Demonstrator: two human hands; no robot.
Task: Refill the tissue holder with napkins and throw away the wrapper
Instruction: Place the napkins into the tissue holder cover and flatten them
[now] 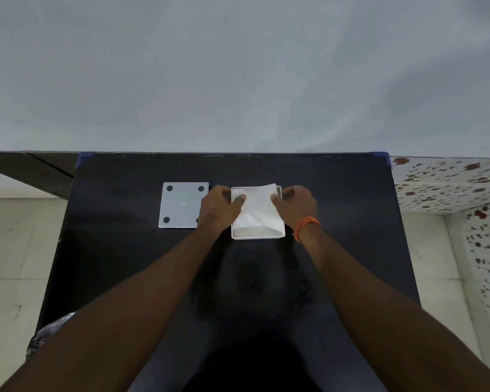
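A white square tissue holder (259, 236) stands open on the black table. A stack of white napkins (257, 210) lies inside it, with the far corner sticking up over the rim. My left hand (219, 207) presses on the stack's left side, thumb on top. My right hand (296, 205), with an orange band at the wrist, presses on its right side. The holder's white base plate (181, 206), with dark round feet at its corners, lies flat just left of the holder. No wrapper can be made out.
The black table (125, 264) reaches to a grey wall at the back. Pale floor tiles lie to the left, flowered tiles (450, 182) to the right. A patterned piece of cloth (48, 332) shows at the table's near left corner.
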